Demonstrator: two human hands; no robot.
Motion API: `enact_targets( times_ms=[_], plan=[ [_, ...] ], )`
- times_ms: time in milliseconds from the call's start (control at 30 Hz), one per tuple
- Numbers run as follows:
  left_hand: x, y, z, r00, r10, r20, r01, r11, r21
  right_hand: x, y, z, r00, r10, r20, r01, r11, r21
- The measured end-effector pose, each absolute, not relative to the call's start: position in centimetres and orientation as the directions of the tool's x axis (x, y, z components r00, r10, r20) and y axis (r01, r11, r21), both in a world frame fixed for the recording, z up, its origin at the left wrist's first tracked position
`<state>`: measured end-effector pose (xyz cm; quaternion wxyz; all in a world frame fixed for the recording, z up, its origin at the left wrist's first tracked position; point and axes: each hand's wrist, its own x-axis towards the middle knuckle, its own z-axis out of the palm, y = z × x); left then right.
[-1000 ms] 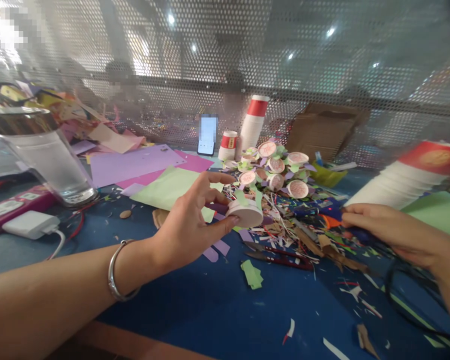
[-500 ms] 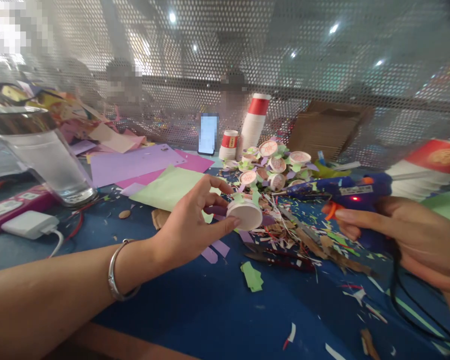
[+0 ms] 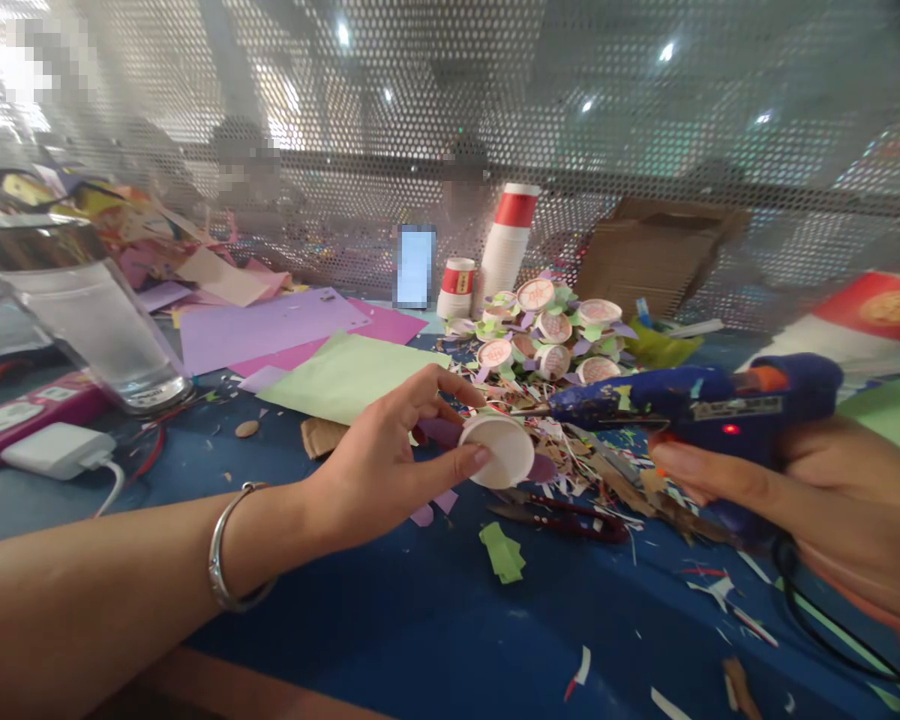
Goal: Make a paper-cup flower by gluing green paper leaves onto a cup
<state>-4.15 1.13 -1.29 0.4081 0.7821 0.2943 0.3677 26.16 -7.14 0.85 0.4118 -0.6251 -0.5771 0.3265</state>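
My left hand (image 3: 412, 445) pinches a white paper cup bottom (image 3: 504, 452) between thumb and fingers, its round face tilted toward me. Purple paper tabs (image 3: 542, 468) stick out at its sides. In my right hand (image 3: 765, 480) is a blue glue gun (image 3: 690, 395), its red light lit and the index finger at the orange trigger. The nozzle points left, close to the cup bottom's upper rim; whether it touches I cannot tell. Just beyond lies a pile of similar cup bottoms (image 3: 536, 295) with green and purple paper tabs. Small green paper pieces (image 3: 502, 552) lie nearer me.
Small scissors (image 3: 570, 515) lie among paper scraps. Stacked paper cups (image 3: 511, 240) and a phone (image 3: 415, 266) stand at the back. At left are a glass of water (image 3: 101, 310), a power strip (image 3: 37, 410) and coloured sheets (image 3: 270, 325). More cups (image 3: 870, 310) lie at right.
My right hand has raised the glue gun and brought its nozzle to the cup bottom's upper rim. My left hand has shifted the cup bottom slightly right and down, turning its face more toward me.
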Motion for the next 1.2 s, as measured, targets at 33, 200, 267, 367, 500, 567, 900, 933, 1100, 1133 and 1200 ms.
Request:
enact_targets(
  times_ms=[33, 200, 267, 367, 500, 567, 900, 933, 1100, 1133, 1200],
  plan=[
    [-4.1, 1.1, -1.3, 0.552, 0.763, 0.336, 0.162, -0.493, 0.854, 26.0, -7.2, 0.9, 0.099, 0.995, 0.033, 0.417, -0.011, -0.909],
    [-4.1, 0.8, -1.0, 0.538, 0.761, 0.362, 0.186, -0.526, 0.83, 25.2, -7.2, 1.6, 0.067, 0.998, -0.009, 0.39, -0.035, -0.92],
    [-4.1, 0.8, -1.0, 0.542, 0.754, 0.37, 0.197, -0.542, 0.817, 24.8, -7.2, 1.9, 0.055, 0.998, 0.013, 0.402, -0.011, -0.916],
    [-4.1, 0.8, -1.0, 0.544, 0.754, 0.369, 0.219, -0.552, 0.804, 24.4, -7.2, 2.1, 0.029, 1.0, 0.003, 0.419, -0.01, -0.908],
    [-4.1, 0.7, -1.1, 0.539, 0.768, 0.346, 0.22, -0.525, 0.822, 24.7, -7.2, 1.8, 0.05, 0.998, 0.025, 0.471, -0.002, -0.882],
    [-4.1, 0.7, -1.1, 0.536, 0.773, 0.34, 0.206, -0.51, 0.835, 25.1, -7.2, 1.5, 0.074, 0.995, 0.072, 0.51, 0.024, -0.86],
    [-4.1, 0.6, -1.1, 0.541, 0.801, 0.258, 0.199, -0.419, 0.886, 24.8, -7.0, 1.8, 0.03, 0.997, 0.066, 0.511, 0.041, -0.859],
    [-4.1, 0.5, -1.0, 0.539, 0.802, 0.258, 0.197, -0.417, 0.887, 24.8, -7.0, 1.9, 0.033, 0.998, 0.055, 0.51, 0.031, -0.86],
    [-3.9, 0.6, -1.0, 0.534, 0.8, 0.272, 0.209, -0.437, 0.875, 24.8, -7.1, 2.0, 0.033, 0.999, 0.018, 0.5, -0.001, -0.866],
    [-3.9, 0.6, -1.0, 0.535, 0.798, 0.277, 0.211, -0.443, 0.871, 24.8, -7.1, 2.0, 0.029, 1.0, 0.012, 0.496, -0.004, -0.869],
    [-3.9, 0.7, -1.0, 0.537, 0.793, 0.289, 0.206, -0.455, 0.866, 24.8, -6.9, 2.0, 0.026, 1.0, 0.001, 0.5, -0.012, -0.866]
  ],
)
